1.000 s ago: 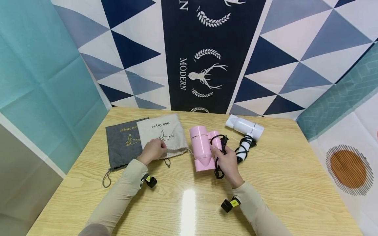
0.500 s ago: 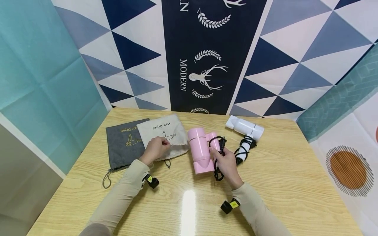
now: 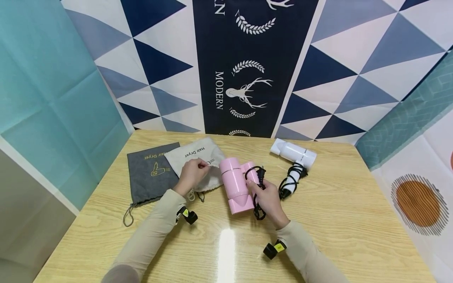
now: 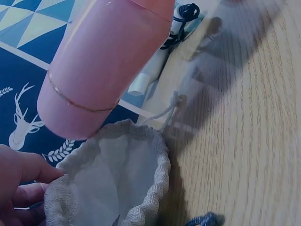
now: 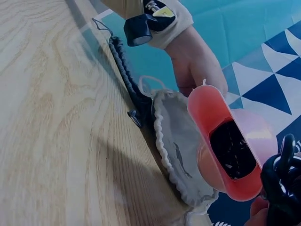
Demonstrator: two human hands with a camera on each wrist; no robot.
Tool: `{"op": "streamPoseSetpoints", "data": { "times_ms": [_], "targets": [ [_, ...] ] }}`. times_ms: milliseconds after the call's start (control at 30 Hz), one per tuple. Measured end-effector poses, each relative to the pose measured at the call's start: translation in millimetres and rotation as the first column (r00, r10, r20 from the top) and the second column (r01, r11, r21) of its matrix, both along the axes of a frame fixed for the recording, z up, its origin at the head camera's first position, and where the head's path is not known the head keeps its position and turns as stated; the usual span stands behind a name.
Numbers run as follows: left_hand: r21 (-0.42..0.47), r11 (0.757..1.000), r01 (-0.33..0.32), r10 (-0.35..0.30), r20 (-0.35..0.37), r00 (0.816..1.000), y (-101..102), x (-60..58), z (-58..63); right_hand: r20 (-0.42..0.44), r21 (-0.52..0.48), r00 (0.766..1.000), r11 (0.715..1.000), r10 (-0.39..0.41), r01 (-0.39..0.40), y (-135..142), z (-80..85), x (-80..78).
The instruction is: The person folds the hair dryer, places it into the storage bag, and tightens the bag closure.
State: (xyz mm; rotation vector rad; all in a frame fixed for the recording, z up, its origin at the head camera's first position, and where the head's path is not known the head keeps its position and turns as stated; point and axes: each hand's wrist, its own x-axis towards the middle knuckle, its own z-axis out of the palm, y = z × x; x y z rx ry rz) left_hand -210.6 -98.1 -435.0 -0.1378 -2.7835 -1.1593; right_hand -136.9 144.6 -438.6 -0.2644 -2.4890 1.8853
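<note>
My right hand (image 3: 269,199) grips the pink hair dryer (image 3: 233,182) by its handle, where a black cord (image 3: 260,212) is bundled. The dryer is held off the table, next to the off-white drawstring bag (image 3: 213,180). My left hand (image 3: 192,173) pinches that bag's upper rim and lifts it. In the left wrist view the gathered mouth of the bag (image 4: 162,176) gapes, with the dryer's rounded barrel end (image 4: 70,110) at its edge. From the right wrist, the dryer's flat nozzle (image 5: 225,146) shows in front of the bag.
A dark grey drawstring bag (image 3: 150,182) lies flat at the left, partly under the off-white one. Behind my right hand lies a white hair dryer (image 3: 293,152) with a black cord wound round its handle. Patterned cloth walls bound the wooden table (image 3: 339,220).
My right hand has carried the pink hair dryer left, toward the off-white bag. My left hand has moved right, raising the bag's upper rim so that its mouth parts.
</note>
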Motion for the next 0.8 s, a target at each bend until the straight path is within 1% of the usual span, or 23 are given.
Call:
{"op": "streamPoseSetpoints", "data": {
  "times_ms": [200,367,500,667,800],
  "targets": [
    [0.019,0.999,-0.034,0.035,-0.038,0.999,8,-3.8,-0.1,-0.005,0.006,0.999,0.999,0.032,-0.032,-1,-1.0,0.5],
    [0.055,0.997,-0.058,0.061,-0.054,0.997,13,-4.5,3.0,-0.006,0.033,0.997,0.997,0.072,-0.072,-1,-1.5,0.9],
    [0.084,0.995,-0.056,0.061,-0.053,0.997,18,-4.2,7.3,0.005,0.063,0.996,0.994,0.087,-0.087,0,-3.1,0.5],
    [0.122,0.992,-0.032,0.039,-0.054,0.998,24,-2.9,12.1,0.02,0.109,0.995,0.989,0.101,-0.103,1,-6.7,-0.5],
    [0.136,0.99,-0.023,0.031,-0.058,0.998,29,-1.7,14.0,0.008,0.102,0.993,0.988,0.117,-0.117,1,-10.1,-1.4]
  ]
}}
